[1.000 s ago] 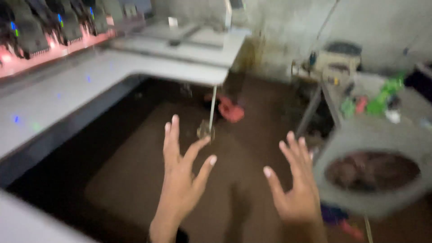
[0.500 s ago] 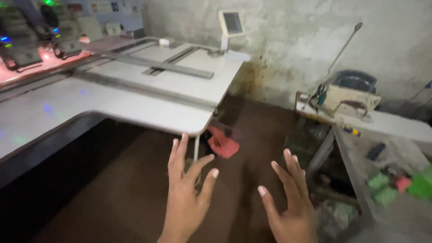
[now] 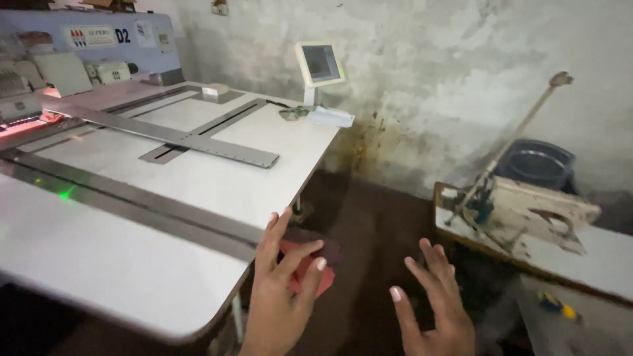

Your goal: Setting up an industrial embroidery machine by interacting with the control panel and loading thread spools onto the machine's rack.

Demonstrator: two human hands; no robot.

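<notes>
White, the broad flat machine table (image 3: 198, 178) is spreading up and left of both hands. The red flat object (image 3: 310, 270) is lying on the floor just beyond the left hand (image 3: 280, 296), fingers splayed, holding nothing; the right hand (image 3: 438, 310) is hovering apart, equally spread and bare.

Upper left of the frame, a white worktable (image 3: 198, 178) crossed by a grey metal rail (image 3: 165, 135). A small screen (image 3: 320, 64) stands at its far corner. Far right, a dark bin (image 3: 535, 165) against the stained wall (image 3: 448, 72).
</notes>
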